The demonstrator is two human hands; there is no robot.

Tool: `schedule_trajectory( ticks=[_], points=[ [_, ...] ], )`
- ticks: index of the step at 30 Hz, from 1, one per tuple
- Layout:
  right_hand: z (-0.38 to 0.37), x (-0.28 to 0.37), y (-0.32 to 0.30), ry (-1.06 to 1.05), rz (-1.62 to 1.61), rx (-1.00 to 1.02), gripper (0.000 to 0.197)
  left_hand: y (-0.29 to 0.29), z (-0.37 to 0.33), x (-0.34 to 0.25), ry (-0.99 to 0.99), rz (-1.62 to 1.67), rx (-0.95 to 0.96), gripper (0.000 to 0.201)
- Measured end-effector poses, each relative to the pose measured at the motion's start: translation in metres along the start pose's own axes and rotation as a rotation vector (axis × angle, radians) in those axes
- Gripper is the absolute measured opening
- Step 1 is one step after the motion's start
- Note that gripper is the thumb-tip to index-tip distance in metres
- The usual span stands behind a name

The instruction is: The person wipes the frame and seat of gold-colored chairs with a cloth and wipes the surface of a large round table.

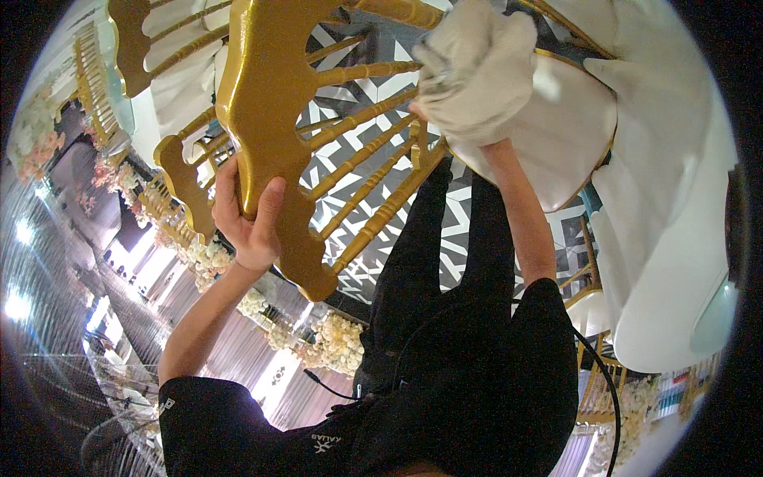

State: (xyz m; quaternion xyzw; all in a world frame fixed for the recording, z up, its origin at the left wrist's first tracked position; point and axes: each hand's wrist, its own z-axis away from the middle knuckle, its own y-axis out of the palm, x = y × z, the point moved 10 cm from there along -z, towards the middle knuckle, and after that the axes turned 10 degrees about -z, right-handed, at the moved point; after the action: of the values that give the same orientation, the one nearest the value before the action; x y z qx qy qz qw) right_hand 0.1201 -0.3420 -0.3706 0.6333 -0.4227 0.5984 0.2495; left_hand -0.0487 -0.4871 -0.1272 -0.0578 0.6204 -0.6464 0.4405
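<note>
A gold chair (266, 103) with a curved, scalloped top rail and several turned spindles fills the upper middle. My left hand (250, 222) grips the lower edge of that top rail, thumb on one side and fingers on the other. Bunched over my right hand (497, 149) is a beige cloth (477, 75), which hides most of the fingers. The cloth is at the far ends of the spindles, beside the chair's white seat (568, 119). A fingertip shows at the cloth's left edge, close to a spindle.
White draped cloth (671, 238) hangs along the right, close to the seat. More gold chairs (187, 187) stand at the left. Pale flowers (338, 342) line the area behind. The floor (373, 119) has a black, grey and white geometric pattern. A black cable (608, 374) hangs by my right side.
</note>
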Motion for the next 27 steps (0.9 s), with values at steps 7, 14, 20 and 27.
schedule_trajectory(
  ticks=[7,14,20,27],
  points=[
    [-0.009,-0.041,0.029,-0.012,-0.012,0.051,0.055,0.001,-0.001,-0.002,0.039,-0.013,0.007,0.039],
    [0.011,-0.039,0.043,-0.005,0.047,0.113,0.058,0.005,-0.006,-0.007,0.102,-0.027,-0.021,0.039],
    [-0.025,0.057,0.077,-0.061,0.601,0.005,0.054,-0.015,0.001,-0.004,0.137,-0.143,-0.058,0.04],
    [-0.03,0.077,0.068,-0.036,-0.133,0.192,0.056,0.004,-0.004,-0.007,0.077,-0.01,0.02,0.039]
  ],
)
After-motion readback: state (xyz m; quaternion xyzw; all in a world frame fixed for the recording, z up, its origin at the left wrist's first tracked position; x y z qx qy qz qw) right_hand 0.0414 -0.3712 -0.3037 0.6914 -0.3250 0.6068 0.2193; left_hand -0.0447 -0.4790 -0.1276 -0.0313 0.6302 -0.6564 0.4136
